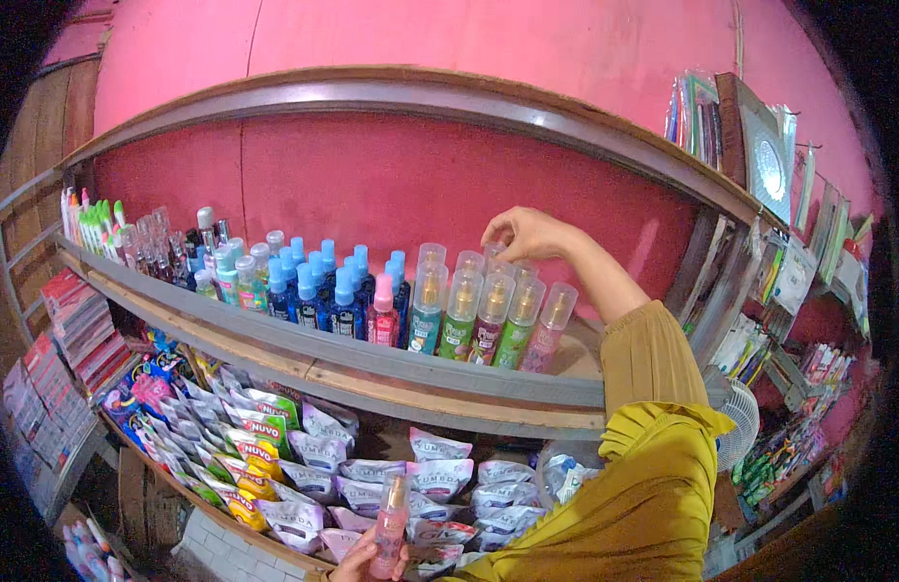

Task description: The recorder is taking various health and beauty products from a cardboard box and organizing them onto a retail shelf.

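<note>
My left hand (362, 560) holds a pink spray bottle (393, 527) with a gold pump and clear cap upright at the bottom of the view. My right hand (529, 233) reaches over the shelf, its fingers at the clear cap of a bottle (495, 251) in the back row; that bottle's body is hidden. In front stand a teal bottle (425, 320), green ones, a dark red one (491, 320) and a pink one (548, 331), all clear-capped. Left of them are dark blue bottles (345, 309) with light blue caps and a red bottle (382, 320) with a pink cap.
The grey shelf edge (449, 378) runs across the view, with an upper shelf (391, 94) above. Below stand Nuvo pouches (257, 455) and white-and-purple pouches (441, 476). Small bottles and tubes (97, 225) fill the shelf's left end. At right are a fan (740, 425) and hanging packets.
</note>
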Motion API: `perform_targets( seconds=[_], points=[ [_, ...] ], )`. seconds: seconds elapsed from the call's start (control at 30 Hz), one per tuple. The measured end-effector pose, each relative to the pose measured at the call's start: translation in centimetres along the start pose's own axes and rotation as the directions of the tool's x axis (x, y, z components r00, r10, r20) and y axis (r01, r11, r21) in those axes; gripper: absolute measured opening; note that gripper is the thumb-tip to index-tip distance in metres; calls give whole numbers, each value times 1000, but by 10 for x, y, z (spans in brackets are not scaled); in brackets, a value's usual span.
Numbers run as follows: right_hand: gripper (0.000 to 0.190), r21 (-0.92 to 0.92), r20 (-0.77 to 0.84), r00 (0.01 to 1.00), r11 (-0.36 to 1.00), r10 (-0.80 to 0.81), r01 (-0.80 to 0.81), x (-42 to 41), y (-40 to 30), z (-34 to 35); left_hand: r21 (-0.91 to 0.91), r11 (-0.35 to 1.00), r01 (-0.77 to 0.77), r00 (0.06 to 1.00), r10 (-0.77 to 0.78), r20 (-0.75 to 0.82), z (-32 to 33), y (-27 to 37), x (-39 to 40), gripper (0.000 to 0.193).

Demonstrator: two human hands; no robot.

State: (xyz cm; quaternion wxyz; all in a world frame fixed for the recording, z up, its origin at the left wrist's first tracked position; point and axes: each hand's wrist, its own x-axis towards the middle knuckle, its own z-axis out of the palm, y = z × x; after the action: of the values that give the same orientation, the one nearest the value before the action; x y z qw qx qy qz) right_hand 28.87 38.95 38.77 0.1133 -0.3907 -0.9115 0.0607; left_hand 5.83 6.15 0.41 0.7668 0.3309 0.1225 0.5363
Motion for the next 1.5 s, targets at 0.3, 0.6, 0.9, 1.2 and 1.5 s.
perform_targets(
  seconds=[0.3,0.6,0.9,1.2,1.5],
  points=[
    [47,47,-6,993,992,-118,118,-1,-1,-9,-83,996,24,996,-31,-79,18,5,12,58],
    [24,335,-532,841,887,-99,316,-131,-88,15,-41,998,-53,998,52,-34,60,11,37,48],
    [45,823,59,998,567,-33,-30,-230,-123,157,126,986,114,980,-132,150,100,0,46,67],
    [42,490,-678,735,750,7,445,-255,-96,54,191,980,57,980,-92,179,81,-2,37,74],
    [41,387,-635,764,902,112,189,-183,32,8,210,977,38,996,-53,66,35,-5,7,63]
  ],
)
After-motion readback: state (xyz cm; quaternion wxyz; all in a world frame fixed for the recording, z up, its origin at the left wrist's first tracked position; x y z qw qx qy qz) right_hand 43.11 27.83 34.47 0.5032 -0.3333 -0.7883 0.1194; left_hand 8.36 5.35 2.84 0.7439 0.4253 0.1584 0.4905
